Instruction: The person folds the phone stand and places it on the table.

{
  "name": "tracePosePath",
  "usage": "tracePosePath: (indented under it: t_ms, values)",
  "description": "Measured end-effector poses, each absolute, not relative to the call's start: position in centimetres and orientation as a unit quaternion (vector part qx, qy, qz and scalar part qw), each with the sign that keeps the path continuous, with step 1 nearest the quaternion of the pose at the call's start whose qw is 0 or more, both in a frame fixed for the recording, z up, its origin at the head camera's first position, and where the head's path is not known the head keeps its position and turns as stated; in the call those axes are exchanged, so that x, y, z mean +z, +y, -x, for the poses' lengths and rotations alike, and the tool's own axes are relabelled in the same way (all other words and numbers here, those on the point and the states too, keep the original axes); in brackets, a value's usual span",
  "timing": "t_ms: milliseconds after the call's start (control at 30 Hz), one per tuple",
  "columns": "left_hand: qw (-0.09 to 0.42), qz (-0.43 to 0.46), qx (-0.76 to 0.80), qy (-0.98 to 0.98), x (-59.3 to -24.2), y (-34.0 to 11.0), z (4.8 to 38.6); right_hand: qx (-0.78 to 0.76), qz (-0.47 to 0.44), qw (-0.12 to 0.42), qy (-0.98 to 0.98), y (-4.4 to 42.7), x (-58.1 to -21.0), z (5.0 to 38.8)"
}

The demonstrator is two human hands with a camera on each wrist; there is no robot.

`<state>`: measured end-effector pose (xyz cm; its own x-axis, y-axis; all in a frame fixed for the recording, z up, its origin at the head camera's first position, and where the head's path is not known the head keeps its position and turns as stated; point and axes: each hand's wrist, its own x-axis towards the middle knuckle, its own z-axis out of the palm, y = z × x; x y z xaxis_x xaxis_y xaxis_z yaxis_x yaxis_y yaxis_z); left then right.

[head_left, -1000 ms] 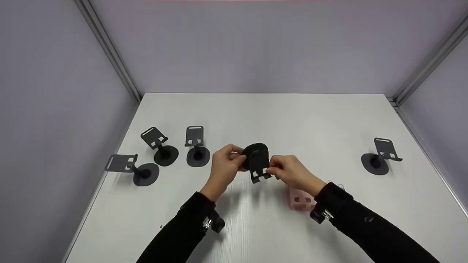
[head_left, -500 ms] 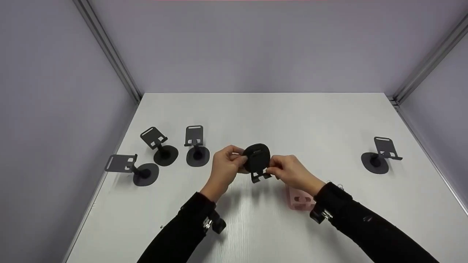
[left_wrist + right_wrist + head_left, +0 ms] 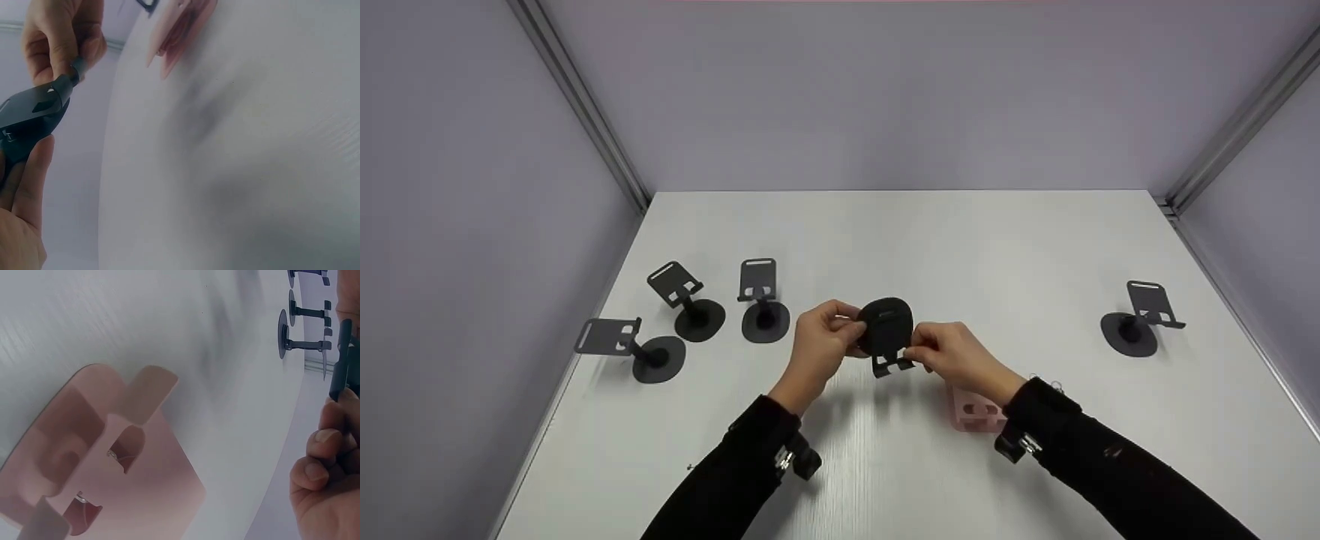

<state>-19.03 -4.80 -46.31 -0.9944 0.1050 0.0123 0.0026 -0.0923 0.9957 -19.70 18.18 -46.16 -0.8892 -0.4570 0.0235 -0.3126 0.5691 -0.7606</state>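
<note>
My left hand (image 3: 823, 335) pinches the folded black phone stand (image 3: 887, 324) by its rounded side, thumb and fingers closed; my right hand (image 3: 956, 352) pinches its lower hooked corner. I hold it above the white table (image 3: 930, 240), well in from every edge. The pink phone stand (image 3: 969, 409) sits below my right wrist. White tabletop stretches from my hands to three dark stands (image 3: 766, 321) leftward and a lone grey stand (image 3: 1130, 337) near the right edge.

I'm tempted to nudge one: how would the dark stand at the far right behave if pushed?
The dark stand would probably slide rather than roll, since its round base lies flat on the table. Pushed high, it might tip, as its plate sits above that base. The thin plate looks stiff, its edges straight.
</note>
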Motion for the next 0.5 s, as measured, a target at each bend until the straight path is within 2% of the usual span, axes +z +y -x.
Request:
tracePosePath:
  t_ms: [500]
  values:
    - [0.056,-0.008,0.733,0.678,-47.8,-5.7,18.9,-0.403,0.235,0.145,0.873,18.6,-46.2,19.4]
